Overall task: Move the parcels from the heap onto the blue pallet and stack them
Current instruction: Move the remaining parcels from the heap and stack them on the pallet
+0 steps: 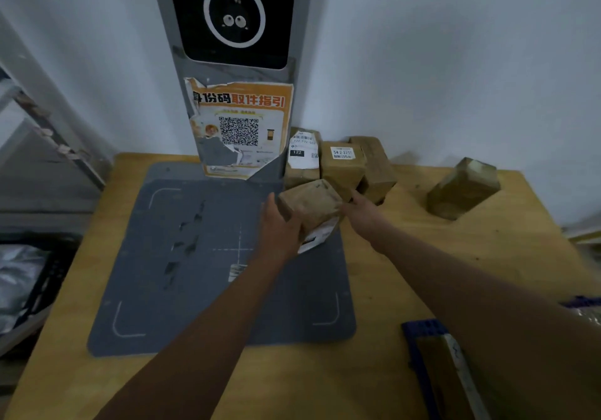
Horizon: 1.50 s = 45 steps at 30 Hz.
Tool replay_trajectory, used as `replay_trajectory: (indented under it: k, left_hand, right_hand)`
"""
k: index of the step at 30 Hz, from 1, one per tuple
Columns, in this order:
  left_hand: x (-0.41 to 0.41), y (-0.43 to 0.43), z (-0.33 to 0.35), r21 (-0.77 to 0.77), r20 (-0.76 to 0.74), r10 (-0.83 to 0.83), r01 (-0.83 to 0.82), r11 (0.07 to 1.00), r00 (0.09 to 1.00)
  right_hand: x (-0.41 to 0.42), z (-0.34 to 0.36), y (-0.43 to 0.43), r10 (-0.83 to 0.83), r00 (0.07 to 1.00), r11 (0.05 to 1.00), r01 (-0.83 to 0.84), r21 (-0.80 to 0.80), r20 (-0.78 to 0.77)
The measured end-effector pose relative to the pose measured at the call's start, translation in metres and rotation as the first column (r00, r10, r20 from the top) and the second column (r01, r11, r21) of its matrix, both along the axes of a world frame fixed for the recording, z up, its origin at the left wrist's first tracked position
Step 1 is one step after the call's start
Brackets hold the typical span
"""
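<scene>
A wooden table (81, 371) carries a grey mat (156, 289). The blue pallet (419, 332) sits at the near right corner, under the right forearm, so it lies back and to the right of the grip. The heap (341, 162) stands against the far wall. One parcel (312, 205) tilts at its front, its long side running toward the person. The left hand (279, 224) presses flat against its left face. The right hand (362, 211) meets its right edge with its fingers hidden, so I cannot tell whether they curl.
</scene>
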<state>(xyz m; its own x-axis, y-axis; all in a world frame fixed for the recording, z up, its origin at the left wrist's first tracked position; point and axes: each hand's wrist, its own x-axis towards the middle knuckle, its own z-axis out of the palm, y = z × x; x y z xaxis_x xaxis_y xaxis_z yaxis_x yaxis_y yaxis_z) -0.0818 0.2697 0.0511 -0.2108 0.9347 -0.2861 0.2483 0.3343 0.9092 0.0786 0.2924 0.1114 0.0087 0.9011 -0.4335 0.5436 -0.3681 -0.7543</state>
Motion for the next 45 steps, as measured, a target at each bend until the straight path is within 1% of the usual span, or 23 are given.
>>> replay_trajectory:
  k: [3, 7, 9, 12, 14, 17, 20, 24, 26, 27, 29, 31, 34, 36, 37, 38, 39, 40, 41, 43, 45]
  left_hand:
    - [0.002, 0.002, -0.005, -0.053, 0.079, -0.004, 0.009, 0.999, 0.997]
    - [0.006, 0.005, -0.036, -0.028, 0.155, 0.020, -0.016, 0.999, 0.988]
    - [0.010, 0.000, -0.036, -0.007, 0.147, -0.005, 0.006, 1.000, 0.989]
    - [0.022, -0.020, 0.008, 0.048, 0.126, -0.027, 0.021, 0.999, 0.992]
    - [0.030, -0.026, 0.029, 0.111, 0.130, -0.007, -0.007, 0.994, 0.991]
    - [0.040, -0.029, 0.056, 0.201, 0.180, 0.002, -0.039, 0.979, 0.984]
    - [0.052, -0.037, 0.088, 0.271, 0.212, -0.007, -0.052, 0.961, 0.977]
    - [0.075, -0.046, 0.130, 0.259, 0.268, 0.036, -0.108, 0.960, 0.963]
    - [0.085, -0.048, 0.145, 0.220, 0.285, 0.059, -0.125, 0.968, 0.957]
    - [0.091, -0.049, 0.152, 0.204, 0.317, 0.048, -0.117, 0.972, 0.947]
    - [0.110, -0.058, 0.172, 0.183, 0.435, 0.020, -0.110, 0.977, 0.900]
    - [0.133, -0.068, 0.196, 0.149, 0.536, -0.004, -0.090, 0.985, 0.844]
    - [0.174, -0.084, 0.216, 0.120, 0.599, -0.025, -0.058, 0.991, 0.800]
    - [0.204, -0.098, 0.221, 0.117, 0.571, -0.049, -0.022, 0.993, 0.819]
    - [0.220, -0.105, 0.223, 0.137, 0.517, -0.083, 0.014, 0.990, 0.852]
    - [0.237, -0.113, 0.225, 0.168, 0.435, -0.122, 0.053, 0.984, 0.892]
    - [0.254, -0.120, 0.225, 0.210, 0.313, -0.142, 0.078, 0.975, 0.939]
    - [0.270, -0.126, 0.224, 0.263, 0.173, -0.140, 0.091, 0.960, 0.975]
    - [0.284, -0.131, 0.224, 0.316, 0.034, -0.116, 0.099, 0.944, 0.993]
    - [0.309, -0.135, 0.221, 0.403, -0.171, -0.052, 0.118, 0.908, 0.984]
    - [0.334, -0.142, 0.219, 0.443, -0.277, -0.035, 0.160, 0.882, 0.960]
  right_hand:
    - [-0.003, -0.008, -0.001, -0.066, 0.996, 0.997, 0.063, -0.048, -0.064]
    - [-0.002, -0.014, -0.005, -0.152, 0.977, 0.987, 0.142, -0.076, -0.150]
    - [-0.003, -0.007, -0.012, -0.176, 0.971, 0.984, 0.168, -0.057, -0.165]
    - [0.003, 0.008, -0.019, -0.196, 0.964, 0.981, 0.195, -0.022, -0.177]
    - [0.010, 0.025, -0.023, -0.217, 0.955, 0.975, 0.221, -0.002, -0.203]
    - [0.028, 0.057, -0.031, -0.245, 0.946, 0.963, 0.263, 0.058, -0.212]
    - [0.051, 0.089, -0.041, -0.246, 0.925, 0.956, 0.282, 0.087, -0.290]
    - [0.082, 0.122, -0.054, -0.192, 0.938, 0.954, 0.248, 0.171, -0.287]
    - [0.101, 0.135, -0.063, -0.179, 0.935, 0.944, 0.250, 0.213, -0.306]
    - [0.111, 0.141, -0.068, -0.158, 0.935, 0.940, 0.241, 0.242, -0.317]
    - [0.135, 0.154, -0.077, -0.107, 0.946, 0.931, 0.203, 0.304, -0.306]
    - [0.162, 0.165, -0.083, -0.105, 0.950, 0.913, 0.209, 0.349, -0.295]
    - [0.207, 0.176, -0.097, -0.123, 0.924, 0.887, 0.266, 0.377, -0.361]
    - [0.238, 0.177, -0.109, -0.137, 0.897, 0.871, 0.312, 0.381, -0.420]
    - [0.252, 0.177, -0.115, -0.148, 0.887, 0.858, 0.335, 0.389, -0.436]
    - [0.266, 0.177, -0.122, -0.157, 0.881, 0.846, 0.353, 0.400, -0.446]
    - [0.279, 0.177, -0.128, -0.162, 0.873, 0.836, 0.369, 0.406, -0.460]
    - [0.293, 0.178, -0.135, -0.165, 0.865, 0.827, 0.383, 0.411, -0.474]
    - [0.307, 0.179, -0.140, -0.170, 0.854, 0.817, 0.401, 0.414, -0.491]
    - [0.337, 0.181, -0.152, -0.167, 0.845, 0.797, 0.419, 0.435, -0.508]
    - [0.365, 0.183, -0.164, -0.165, 0.851, 0.780, 0.423, 0.462, -0.499]
